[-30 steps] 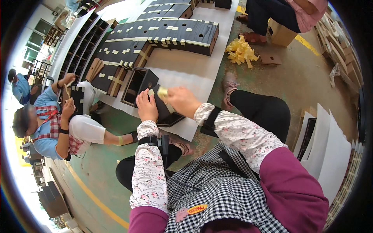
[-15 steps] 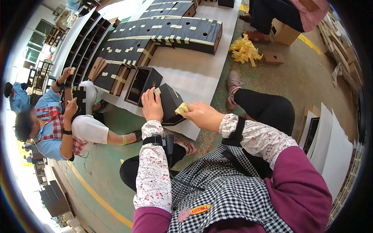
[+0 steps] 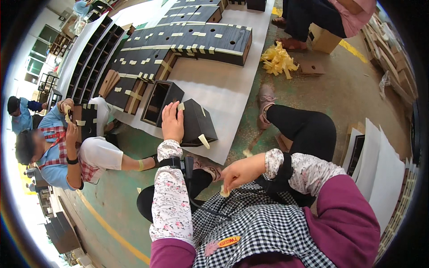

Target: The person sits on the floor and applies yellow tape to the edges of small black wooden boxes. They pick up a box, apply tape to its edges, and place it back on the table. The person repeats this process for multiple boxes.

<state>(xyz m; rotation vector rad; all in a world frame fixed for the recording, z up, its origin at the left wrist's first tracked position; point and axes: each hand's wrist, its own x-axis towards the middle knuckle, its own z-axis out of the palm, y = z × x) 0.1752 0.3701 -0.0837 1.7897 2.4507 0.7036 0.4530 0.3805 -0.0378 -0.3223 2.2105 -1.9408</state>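
Flat against the left side of a small black wooden box (image 3: pixel 196 120) lies my left hand (image 3: pixel 172 122), its fingers stretched out. Pale yellow masking tape clings to the box, and one tape strip (image 3: pixel 203 141) sticks out from its near edge. My right hand (image 3: pixel 243 171) is over my lap, apart from the box, with the fingertips pinched on a small piece of pale tape (image 3: pixel 224 192). Another pale scrap (image 3: pixel 247 153) shows just beyond my right hand. Touching the box's far left side is an open-fronted black box (image 3: pixel 163 102).
Rows of taped black boxes (image 3: pixel 210 40) lie on white sheeting (image 3: pixel 219 82). A heap of yellow tape (image 3: pixel 279 59) sits on the floor beside a brown board (image 3: pixel 311 67). At left, a co-worker (image 3: pixel 62 147) handles a taped box; another person sits at upper right. White panels (image 3: pixel 373 165) lean at right.
My right hand has pulled back from the box toward my lap, and the crumpled tape it held at the box's near corner is gone from there. My left hand stays on the box.
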